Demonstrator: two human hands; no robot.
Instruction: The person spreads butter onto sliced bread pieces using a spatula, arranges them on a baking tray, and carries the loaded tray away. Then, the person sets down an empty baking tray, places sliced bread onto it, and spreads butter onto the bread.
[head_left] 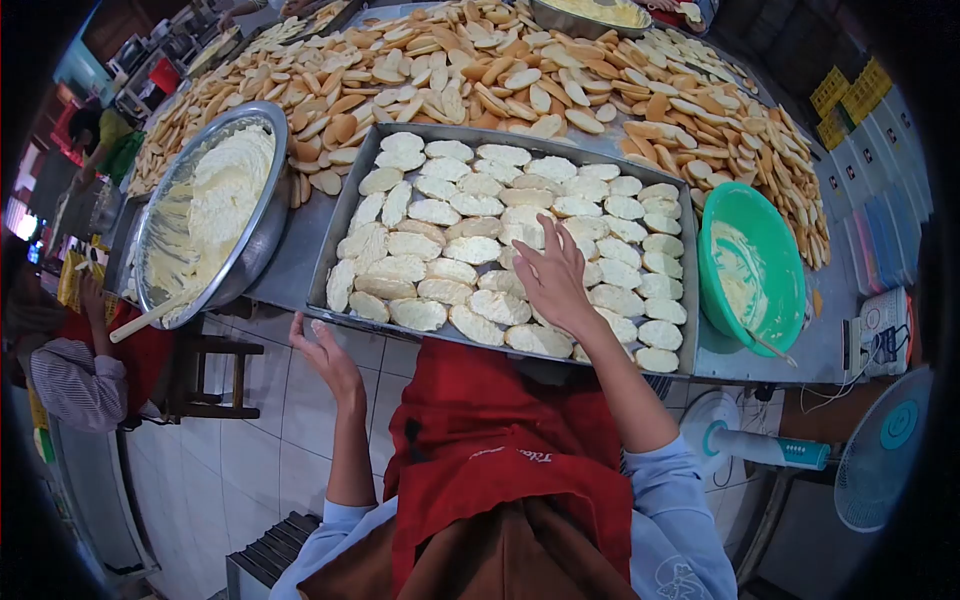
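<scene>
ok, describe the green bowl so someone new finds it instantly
Start at the grey table heaped with bread slices, and find the rectangular metal tray at its near edge. Just right of that tray is a round green plastic bowl with pale spread smeared inside. Its green sets it apart: the large bowl left of the tray is silvery metal.

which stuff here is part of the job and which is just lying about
Seemingly part of the job:
coated bread slices
metal tray
steel bowl of pale spread
green bowl
bread pile

Probably just lying about:
fan
stool
yellow crates
</scene>
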